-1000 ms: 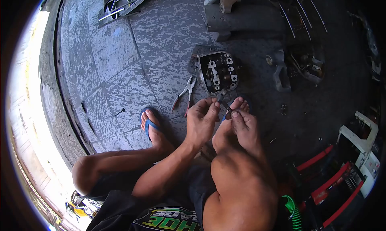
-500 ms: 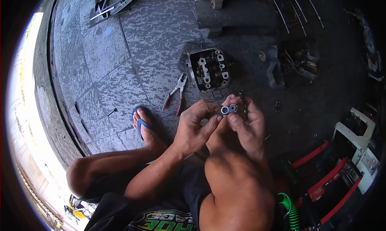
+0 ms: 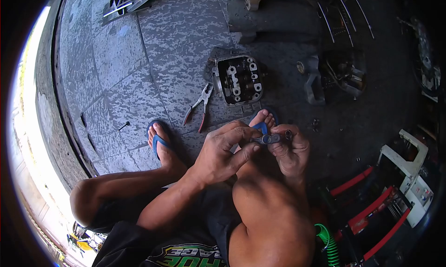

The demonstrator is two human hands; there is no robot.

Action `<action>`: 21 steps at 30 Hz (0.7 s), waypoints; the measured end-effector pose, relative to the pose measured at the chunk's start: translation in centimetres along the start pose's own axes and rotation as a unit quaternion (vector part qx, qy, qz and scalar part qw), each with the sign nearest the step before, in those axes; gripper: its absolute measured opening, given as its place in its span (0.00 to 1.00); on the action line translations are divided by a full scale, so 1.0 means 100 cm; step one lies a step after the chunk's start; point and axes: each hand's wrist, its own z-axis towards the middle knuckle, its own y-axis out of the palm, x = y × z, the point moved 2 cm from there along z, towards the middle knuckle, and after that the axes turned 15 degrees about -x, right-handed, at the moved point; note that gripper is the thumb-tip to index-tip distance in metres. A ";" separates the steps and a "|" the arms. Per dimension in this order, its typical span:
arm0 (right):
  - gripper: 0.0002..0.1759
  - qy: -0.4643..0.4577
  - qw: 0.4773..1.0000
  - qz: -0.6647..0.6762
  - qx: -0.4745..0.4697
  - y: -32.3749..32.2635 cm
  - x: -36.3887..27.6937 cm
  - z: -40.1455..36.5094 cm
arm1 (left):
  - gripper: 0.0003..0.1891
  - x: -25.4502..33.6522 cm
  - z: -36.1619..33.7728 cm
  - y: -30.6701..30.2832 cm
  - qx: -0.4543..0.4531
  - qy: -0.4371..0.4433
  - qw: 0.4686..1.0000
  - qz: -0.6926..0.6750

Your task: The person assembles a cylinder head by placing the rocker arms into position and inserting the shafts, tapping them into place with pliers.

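My left hand (image 3: 226, 151) pinches the near end of a small metal rocker arm (image 3: 266, 139) between thumb and fingertips. It has a bright ring-shaped hole and a grey body. My right hand (image 3: 291, 149) is closed on its other end, with the fingers curled. A small dark cylindrical piece (image 3: 288, 134) with a round open end shows among the right fingers. Both hands are held up over my right leg and foot. On the floor beyond them lies an engine cylinder head (image 3: 235, 81), its open side facing up. Pliers with red handles (image 3: 202, 106) lie beside it.
A long bolt (image 3: 123, 126) lies on the tiled floor at left. A metal engine part (image 3: 313, 79) and small hardware (image 3: 316, 124) are at right. Nearer stands a red and white frame (image 3: 371, 206) with a green coiled hose (image 3: 327, 243). My sandalled left foot (image 3: 160, 144) rests on the floor.
Both hands have turned the rocker arm and shifted slightly down. Its two ring ends faced me before; now one ring shows clearly. The view has moved a little.
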 end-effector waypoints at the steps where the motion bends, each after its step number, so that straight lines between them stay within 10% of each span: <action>1: 0.16 0.001 1.000 0.021 0.007 0.000 0.001 -0.001 | 0.12 -0.002 -0.001 0.001 -0.011 0.002 1.000 -0.020; 11: 0.15 0.005 0.996 0.067 0.058 0.002 0.009 -0.004 | 0.15 -0.009 -0.003 0.007 0.003 0.006 0.995 -0.102; 21: 0.08 0.204 0.966 0.101 0.127 0.003 0.013 0.008 | 0.15 -0.025 -0.006 0.028 0.040 -0.157 0.920 -0.356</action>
